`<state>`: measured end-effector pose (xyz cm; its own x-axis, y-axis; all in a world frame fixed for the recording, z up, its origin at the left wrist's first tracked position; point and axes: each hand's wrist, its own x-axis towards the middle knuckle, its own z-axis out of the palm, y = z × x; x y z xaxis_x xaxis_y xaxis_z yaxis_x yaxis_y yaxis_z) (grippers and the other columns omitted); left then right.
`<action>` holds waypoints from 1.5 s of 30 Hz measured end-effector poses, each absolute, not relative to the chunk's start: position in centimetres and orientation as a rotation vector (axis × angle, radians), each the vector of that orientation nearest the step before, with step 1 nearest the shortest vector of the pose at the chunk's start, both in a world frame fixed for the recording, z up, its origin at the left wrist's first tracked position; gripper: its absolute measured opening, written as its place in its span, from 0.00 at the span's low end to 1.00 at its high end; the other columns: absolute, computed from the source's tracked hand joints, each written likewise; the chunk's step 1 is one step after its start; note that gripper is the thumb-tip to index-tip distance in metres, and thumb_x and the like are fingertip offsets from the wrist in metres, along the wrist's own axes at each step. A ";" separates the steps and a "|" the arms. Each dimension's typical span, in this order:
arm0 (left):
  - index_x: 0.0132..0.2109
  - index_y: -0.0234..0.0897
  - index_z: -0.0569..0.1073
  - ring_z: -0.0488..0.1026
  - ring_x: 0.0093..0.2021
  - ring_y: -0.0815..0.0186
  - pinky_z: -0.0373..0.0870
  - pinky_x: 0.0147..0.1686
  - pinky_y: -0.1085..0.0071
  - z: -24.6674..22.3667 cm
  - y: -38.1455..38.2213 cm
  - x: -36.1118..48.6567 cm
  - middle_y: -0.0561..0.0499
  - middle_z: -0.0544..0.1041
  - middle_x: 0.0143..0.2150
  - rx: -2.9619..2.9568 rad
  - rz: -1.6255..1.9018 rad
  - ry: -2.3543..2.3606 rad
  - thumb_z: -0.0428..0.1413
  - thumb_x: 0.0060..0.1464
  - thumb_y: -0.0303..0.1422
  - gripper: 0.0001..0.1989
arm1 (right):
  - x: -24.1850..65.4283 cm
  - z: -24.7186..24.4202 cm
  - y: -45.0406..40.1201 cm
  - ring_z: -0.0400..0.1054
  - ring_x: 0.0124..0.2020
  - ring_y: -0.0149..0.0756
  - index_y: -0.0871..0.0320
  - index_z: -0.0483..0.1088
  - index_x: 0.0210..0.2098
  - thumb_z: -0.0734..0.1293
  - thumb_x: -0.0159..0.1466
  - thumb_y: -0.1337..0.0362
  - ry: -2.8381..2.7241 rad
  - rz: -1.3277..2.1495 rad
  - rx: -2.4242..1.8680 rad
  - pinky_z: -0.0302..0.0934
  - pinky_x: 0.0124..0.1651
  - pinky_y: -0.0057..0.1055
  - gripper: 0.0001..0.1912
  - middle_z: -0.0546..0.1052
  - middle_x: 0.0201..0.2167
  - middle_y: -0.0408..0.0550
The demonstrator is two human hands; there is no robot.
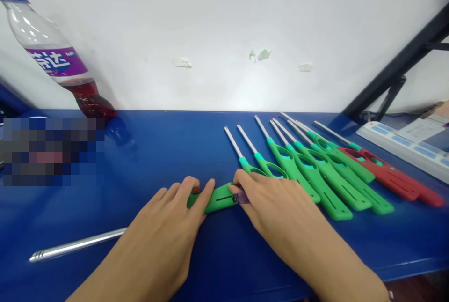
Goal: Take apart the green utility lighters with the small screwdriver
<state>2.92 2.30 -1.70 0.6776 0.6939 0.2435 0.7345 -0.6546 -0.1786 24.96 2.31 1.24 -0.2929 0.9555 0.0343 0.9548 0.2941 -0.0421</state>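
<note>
My left hand (168, 222) is closed round a green long-necked lighter (220, 199) just above the blue table. The lighter's metal tube (77, 246) sticks out to the left, while its middle is hidden under my fingers. My right hand (270, 203) is closed at the handle's right end, pinching a small dark purple, see-through piece (241, 198) against it. Whether that piece sits inside the handle or only touches it, I cannot tell. Just beyond my right hand lies a row of several green lighters (326, 189), their tubes pointing away; my hand partly covers the nearest ones.
Red lighters (396, 175) end the row at the right. A white power strip (403, 140) lies behind them, near a black slanted bar (396, 63). A bottle of dark red drink (56, 58) stands at the back left, beside a blurred-out patch. A white wall (217, 21) borders the blue table (157, 152).
</note>
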 end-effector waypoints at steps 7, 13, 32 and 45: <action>0.69 0.31 0.72 0.83 0.45 0.47 0.84 0.41 0.49 -1.8 2.5 2.8 0.34 0.80 0.56 -2.616 -0.215 -1.117 0.44 0.65 0.19 0.29 | 25.7 0.5 2.8 0.70 0.24 0.39 0.53 0.69 0.43 0.68 0.65 0.81 -2.520 -0.169 -1.573 0.39 0.23 0.37 0.17 0.75 0.37 0.40; 0.72 0.35 0.67 0.82 0.47 0.47 0.82 0.42 0.50 -1.8 2.4 2.3 0.36 0.79 0.59 -2.631 -0.142 -1.123 0.44 0.67 0.20 0.30 | 25.7 0.7 3.2 0.71 0.29 0.38 0.55 0.69 0.40 0.65 0.61 0.85 -2.522 -0.202 -1.407 0.42 0.24 0.37 0.18 0.75 0.36 0.42; 0.70 0.41 0.71 0.78 0.46 0.53 0.74 0.46 0.56 -0.4 2.8 2.5 0.42 0.78 0.57 -2.604 -0.077 -1.196 0.45 0.52 0.11 0.41 | 25.8 1.1 3.3 0.72 0.29 0.37 0.53 0.68 0.45 0.66 0.66 0.80 -2.448 -0.062 -1.530 0.43 0.26 0.36 0.16 0.77 0.38 0.40; 0.73 0.44 0.65 0.75 0.53 0.50 0.75 0.53 0.50 -0.6 2.9 1.8 0.40 0.72 0.63 -2.685 -0.182 -1.141 0.46 0.48 0.10 0.47 | 25.5 1.9 2.4 0.64 0.23 0.38 0.53 0.63 0.32 0.61 0.71 0.67 -2.355 0.119 -1.674 0.39 0.30 0.38 0.10 0.74 0.23 0.41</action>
